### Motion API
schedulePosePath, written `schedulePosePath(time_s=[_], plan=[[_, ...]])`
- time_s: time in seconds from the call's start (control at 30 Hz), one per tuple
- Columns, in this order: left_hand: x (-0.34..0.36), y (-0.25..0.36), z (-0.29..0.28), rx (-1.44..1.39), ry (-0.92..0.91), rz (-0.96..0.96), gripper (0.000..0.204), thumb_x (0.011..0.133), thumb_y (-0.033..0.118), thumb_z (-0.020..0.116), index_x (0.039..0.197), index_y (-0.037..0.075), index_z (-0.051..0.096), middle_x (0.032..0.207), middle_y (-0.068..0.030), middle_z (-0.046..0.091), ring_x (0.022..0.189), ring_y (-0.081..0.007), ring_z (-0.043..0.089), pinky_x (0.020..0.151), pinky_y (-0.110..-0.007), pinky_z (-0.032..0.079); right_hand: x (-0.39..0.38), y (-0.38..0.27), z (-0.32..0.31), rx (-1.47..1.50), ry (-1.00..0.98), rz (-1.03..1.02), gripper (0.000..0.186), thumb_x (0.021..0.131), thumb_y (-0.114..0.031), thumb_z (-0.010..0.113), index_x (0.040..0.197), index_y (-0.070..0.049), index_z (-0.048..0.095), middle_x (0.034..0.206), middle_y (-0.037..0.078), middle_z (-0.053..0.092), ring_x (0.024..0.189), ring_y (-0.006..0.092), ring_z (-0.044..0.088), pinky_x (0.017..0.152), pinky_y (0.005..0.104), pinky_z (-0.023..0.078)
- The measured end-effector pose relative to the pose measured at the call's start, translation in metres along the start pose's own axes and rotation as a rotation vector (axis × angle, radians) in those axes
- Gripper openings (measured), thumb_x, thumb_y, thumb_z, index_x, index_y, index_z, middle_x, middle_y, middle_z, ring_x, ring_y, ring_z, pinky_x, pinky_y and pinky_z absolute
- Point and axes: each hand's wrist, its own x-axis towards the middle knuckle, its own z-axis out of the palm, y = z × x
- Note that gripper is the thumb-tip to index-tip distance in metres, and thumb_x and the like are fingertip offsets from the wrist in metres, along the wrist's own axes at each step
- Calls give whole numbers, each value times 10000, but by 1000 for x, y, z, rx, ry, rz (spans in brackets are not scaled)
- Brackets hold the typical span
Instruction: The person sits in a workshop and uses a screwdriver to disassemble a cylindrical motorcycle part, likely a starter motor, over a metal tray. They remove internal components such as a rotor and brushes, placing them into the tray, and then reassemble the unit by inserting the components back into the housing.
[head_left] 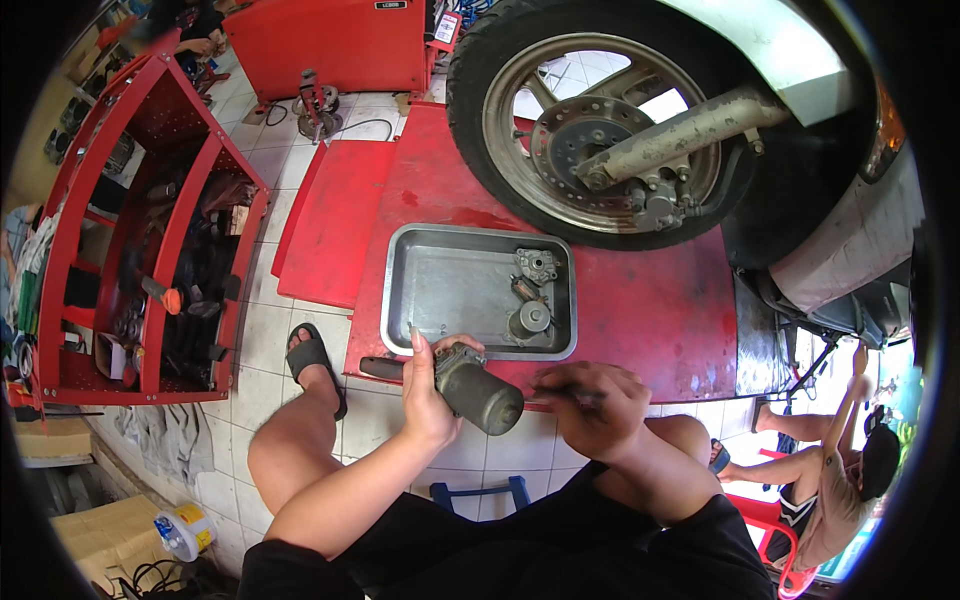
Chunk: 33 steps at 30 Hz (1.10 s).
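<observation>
The person sits low, knees apart, above a white tiled floor [520, 455]. The left hand [428, 395] is wrapped round the near end of a grimy grey cylindrical motor [478, 390], its free end pointing toward four o'clock. At three o'clock from the motor, the right hand [592, 402] is closed on a thin dark tool [560, 394] whose tip meets the motor's end. Just beyond, at twelve o'clock, a metal tray [440, 285] rests on the red lift platform [660, 310] and holds small engine parts [532, 295] in its right half. Farther, at one o'clock, stands the motorcycle wheel [590, 120]. At nine o'clock is a red tool trolley [150, 230].
</observation>
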Motion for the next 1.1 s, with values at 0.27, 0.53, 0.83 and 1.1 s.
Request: schedulePosePath(time_s=[0.27, 0.53, 0.83, 1.1], plan=[[-1, 2, -3, -30, -29, -16, 748, 1052, 583, 262, 997, -65, 633, 901, -114, 635, 806, -158, 605, 735, -274, 496, -5, -3, -4, 557, 40, -53, 102, 1000, 26, 417, 1041, 4, 326, 1055, 312, 639, 988, 450, 688, 846, 465, 604], [-3, -3, -3, -58, -66, -84, 743, 1048, 590, 259, 1005, -50, 634, 916, -118, 638, 815, -165, 613, 744, -280, 501, -8, -1, -1, 580, 27, -31, 166, 989, 65, 409, 1066, -48, 315, 1069, 286, 650, 1064, 463, 661, 898, 485, 579], [-7, -5, -1, -39, -78, -115, 728, 1055, 579, 238, 1022, -37, 625, 959, -110, 639, 846, -159, 607, 768, -282, 492, -6, -4, -2, 567, -12, -15, 201, 973, 100, 393, 1053, -68, 319, 1043, 292, 656, 1049, 475, 665, 861, 491, 591], [-4, -8, -1, -74, -23, -116, 709, 1046, 591, 275, 1002, -21, 629, 966, -106, 637, 869, -167, 605, 803, -293, 494, 5, -1, -9, 348, -127, -188, 135, 950, 90, 507, 1036, 3, 451, 926, 279, 694, 880, 406, 727, 794, 513, 615]])
